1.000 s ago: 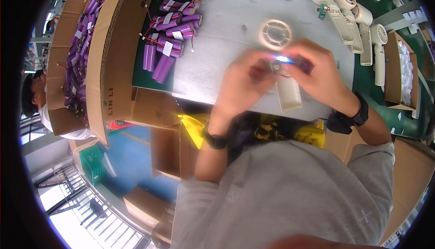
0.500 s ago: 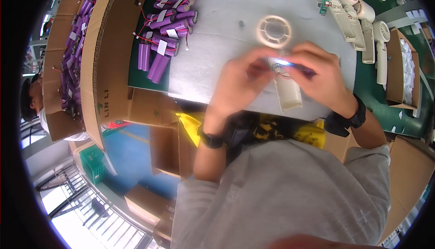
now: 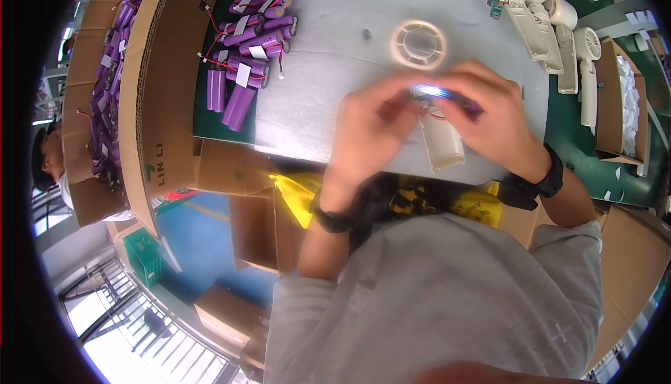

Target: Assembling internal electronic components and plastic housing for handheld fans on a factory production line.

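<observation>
Both hands meet over a cream handheld-fan casing, whose open handle half (image 3: 442,145) shows below the fingers and whose round ring head (image 3: 442,46) lies just beyond them. My right hand (image 3: 498,117) is closed, with a purple battery pack (image 3: 473,109) partly showing under its fingers. Between the fingertips glows a bright bluish-white light (image 3: 432,91); thin red wires hang beneath it. My left hand (image 3: 367,127) is curled, fingertips together beside the light. Motion blur and the fingers hide what it pinches.
Several purple battery packs (image 3: 241,73) with wires lie on the left of the white foam mat (image 3: 328,27). A carton (image 3: 164,90) of similar packs stands further left. Cream fan casings (image 3: 567,62) line the right side, near a small box (image 3: 615,97) of white pieces.
The view has shifted slightly, so the mat and packs sit a little further left. Both hands stay closed together over the casing, and the light still glows between them.
</observation>
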